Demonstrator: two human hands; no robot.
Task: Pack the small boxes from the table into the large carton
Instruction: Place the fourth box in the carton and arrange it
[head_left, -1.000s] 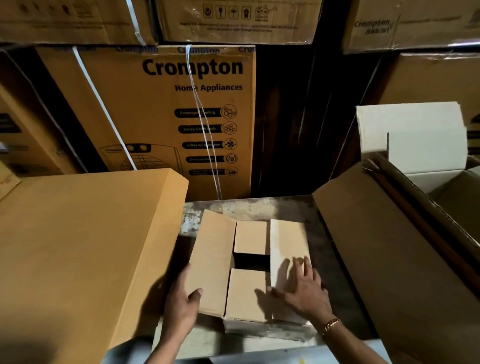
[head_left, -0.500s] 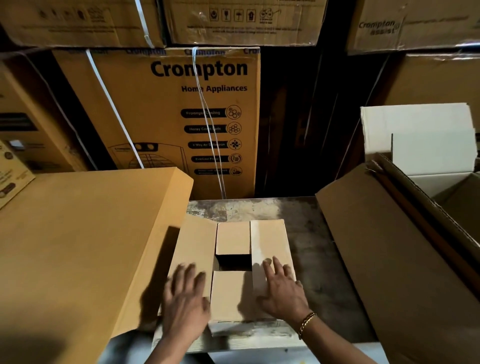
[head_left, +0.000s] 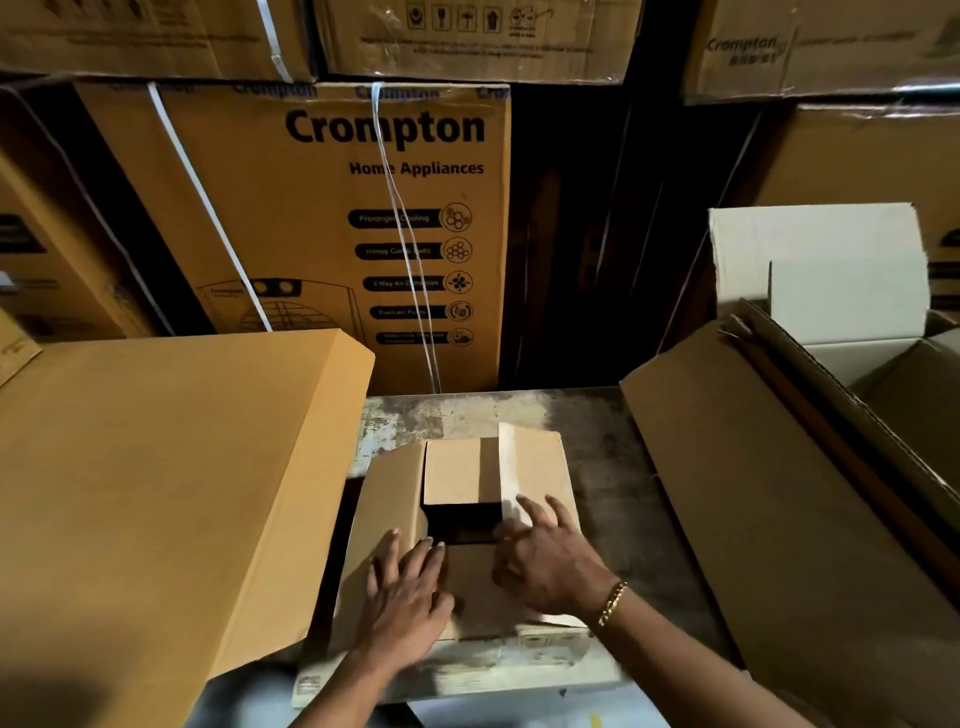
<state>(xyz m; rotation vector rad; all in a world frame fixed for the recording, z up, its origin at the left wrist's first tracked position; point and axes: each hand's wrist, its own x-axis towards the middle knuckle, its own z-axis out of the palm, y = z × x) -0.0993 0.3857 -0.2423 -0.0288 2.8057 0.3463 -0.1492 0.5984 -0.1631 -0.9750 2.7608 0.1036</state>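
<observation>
Both hands now lie flat on the small box (head_left: 467, 530), where a moment ago the left hand (head_left: 408, 597) was still curled at the box's left edge; the side flaps have swung inward since then. That suggests the box is being closed, not yet packed. The left hand, fingers spread and open, presses the left flap (head_left: 389, 499) down. The right hand (head_left: 545, 558), also open, pushes the right flap (head_left: 535, 462) over. A dark gap remains between the flaps. The box sits on the desk (head_left: 613, 467); right of the box stands the open large carton (head_left: 779, 493), left of it a tan carton (head_left: 156, 493).
</observation>
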